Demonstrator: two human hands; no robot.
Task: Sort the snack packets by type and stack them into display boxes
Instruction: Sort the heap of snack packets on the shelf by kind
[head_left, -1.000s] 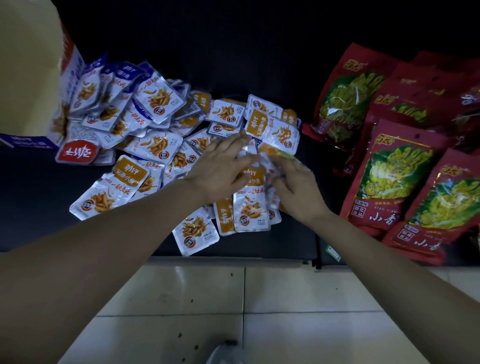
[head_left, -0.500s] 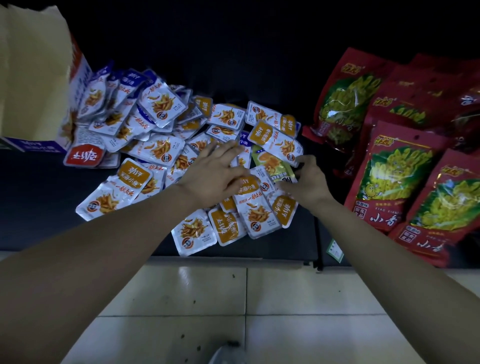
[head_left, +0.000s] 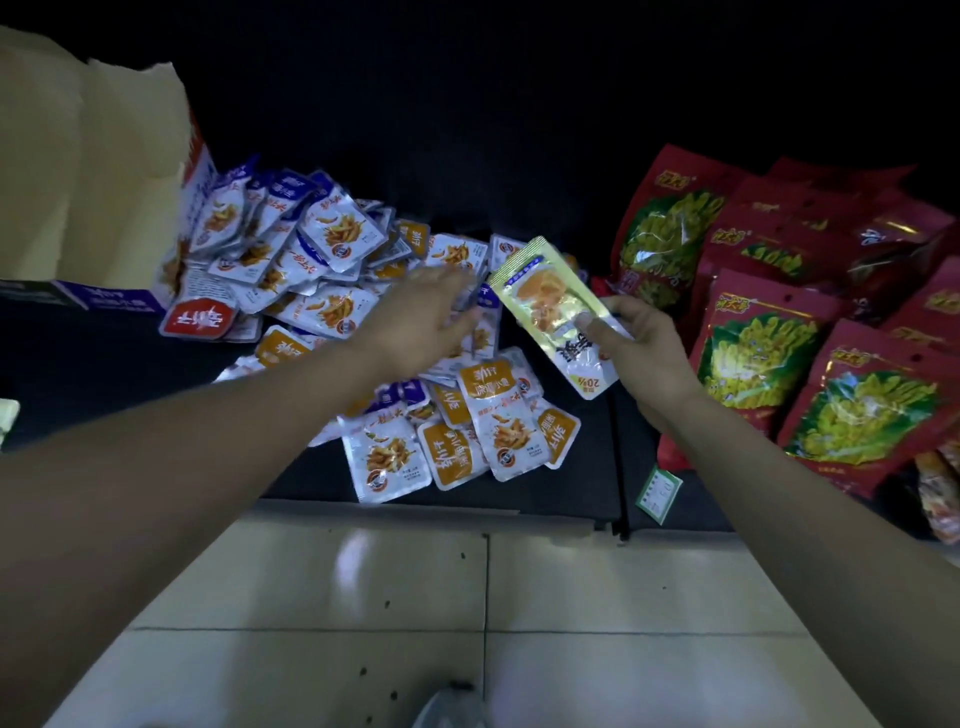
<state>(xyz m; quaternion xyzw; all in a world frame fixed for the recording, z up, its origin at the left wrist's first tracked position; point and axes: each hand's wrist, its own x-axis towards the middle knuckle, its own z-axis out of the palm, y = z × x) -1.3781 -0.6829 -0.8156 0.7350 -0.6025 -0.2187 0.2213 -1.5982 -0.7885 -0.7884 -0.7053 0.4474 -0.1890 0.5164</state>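
Observation:
A heap of small silver snack packets (head_left: 332, 291) with blue or orange labels lies on a dark shelf. My right hand (head_left: 644, 343) pinches a longer yellow-green packet (head_left: 556, 306) and holds it lifted just right of the heap. My left hand (head_left: 426, 317) hovers flat over the middle of the heap, fingers spread and relaxed, holding nothing. An open display box (head_left: 88, 171) with a blue and red printed side stands at the far left, with some packets leaning against it.
Large red bags (head_left: 753, 353) with green pictures lie stacked on the right side of the shelf. A small green price tag (head_left: 658, 489) hangs at the shelf's front edge. Below is a pale tiled floor (head_left: 363, 597).
My right hand pulled the yellow-green packet out of the heap and raised it. My left hand lifted off the packets and moved farther back over the heap.

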